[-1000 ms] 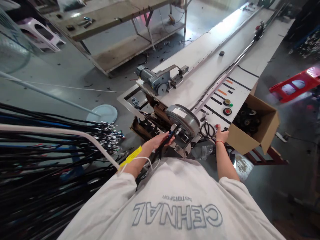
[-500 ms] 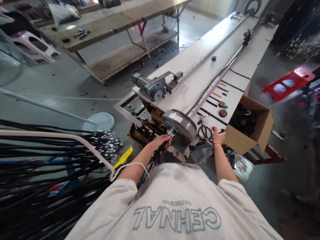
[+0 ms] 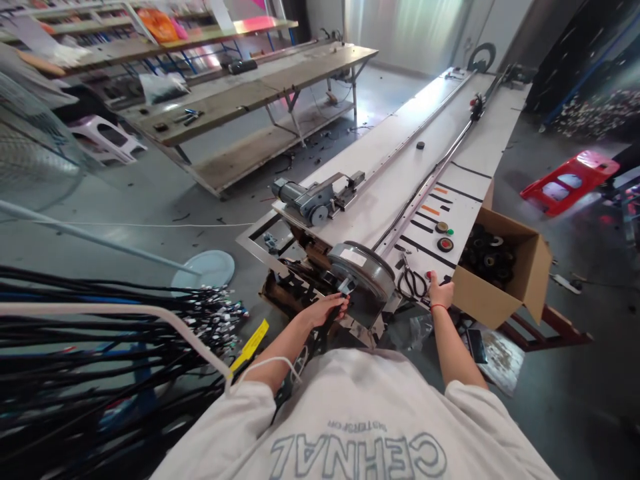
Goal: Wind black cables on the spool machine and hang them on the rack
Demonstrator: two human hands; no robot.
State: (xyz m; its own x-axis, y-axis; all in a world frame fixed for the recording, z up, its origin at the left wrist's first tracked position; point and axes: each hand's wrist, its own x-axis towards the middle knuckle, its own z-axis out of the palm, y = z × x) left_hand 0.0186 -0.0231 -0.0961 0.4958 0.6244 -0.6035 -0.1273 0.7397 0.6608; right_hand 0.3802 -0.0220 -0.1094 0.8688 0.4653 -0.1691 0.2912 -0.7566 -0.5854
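Note:
My left hand is at the near end of the bench, its fingers pinched together beside the pale metal piece at the hub of a grey round drum. What the fingers hold is hard to make out; something dark hangs below them. My right hand grips the front corner of the long white bench, thumb up against a small red button. Black-handled scissors lie just left of that hand. Along the bench runs a black cable beside a metal rail.
A cardboard box of black rolls stands right of the bench. Tape rolls and black strips lie on top. A grey motor unit sits on the left side. Black cables hang at my left; a red stool is farther right.
My view has tipped upward, so the bench and both hands appear lower in the picture. Both hands keep their places at the hub and bench corner.

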